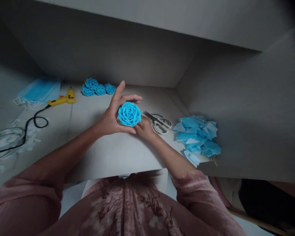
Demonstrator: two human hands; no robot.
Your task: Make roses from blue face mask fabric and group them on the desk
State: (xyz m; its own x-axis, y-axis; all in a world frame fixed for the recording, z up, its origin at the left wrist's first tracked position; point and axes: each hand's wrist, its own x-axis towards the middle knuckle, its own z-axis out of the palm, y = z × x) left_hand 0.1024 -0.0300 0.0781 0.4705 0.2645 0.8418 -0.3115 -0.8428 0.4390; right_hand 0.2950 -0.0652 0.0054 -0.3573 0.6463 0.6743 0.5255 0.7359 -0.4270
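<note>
The tabletop [118, 154] is spreading beneath everything, with a pile of blue pieces [195, 132] lying near its right end, well apart from both hands. The left hand [110, 118] is framing a blue rose [129, 114], its thumb and fingers standing apart on the near and far sides; whether they are touching the petals, I cannot tell. The right hand [146, 128] is sitting at the rose's lower right, its fingertips hiding behind the bloom, so I cannot tell if they are gripping it. The key relation seems to be this: the rose is lying right of the left palm, between the 2 hands, both close. The scissors [157, 120] are resting just beyond the right hand. The rose's face is pointing up toward the viewer; its outline is showing round, with no long axis, and any stem is staying out of sight.
</note>
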